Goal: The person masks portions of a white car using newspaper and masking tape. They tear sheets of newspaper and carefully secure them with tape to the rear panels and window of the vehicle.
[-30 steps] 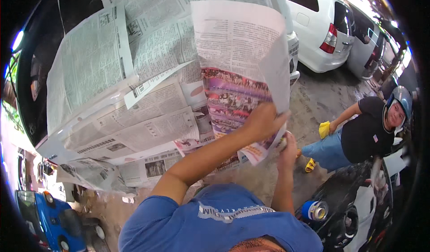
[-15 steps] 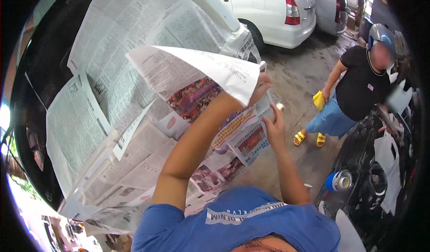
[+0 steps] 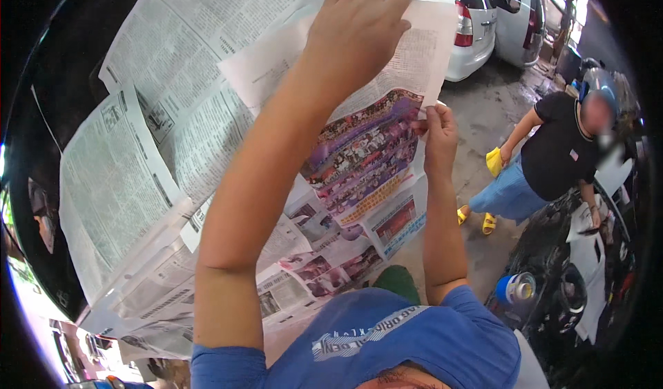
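Note:
A loose newspaper sheet (image 3: pixel 373 147) with a colour photo panel spreads in front of me, over a vehicle body masked with newspaper (image 3: pixel 114 175). At its top edge my left hand (image 3: pixel 359 33) has its fingers bent round the paper, gripping it. My right hand (image 3: pixel 440 137) pinches the sheet's right edge between thumb and fingers, lower down. My left forearm hides part of the sheet. Other newspaper pages beneath overlap one another, and a few edges stand loose.
A person (image 3: pixel 563 137) in a helmet stands at the right, holding a yellow cloth (image 3: pixel 494 161). White vehicles (image 3: pixel 473 50) are parked behind. A blue and silver can (image 3: pixel 516 289) stands on a dark surface at the lower right, near black and white parts (image 3: pixel 594 278).
The folded-over corner of the sheet is now opened out flatter. My left hand has moved up and left to the top edge; my right hand has risen and taken the right edge.

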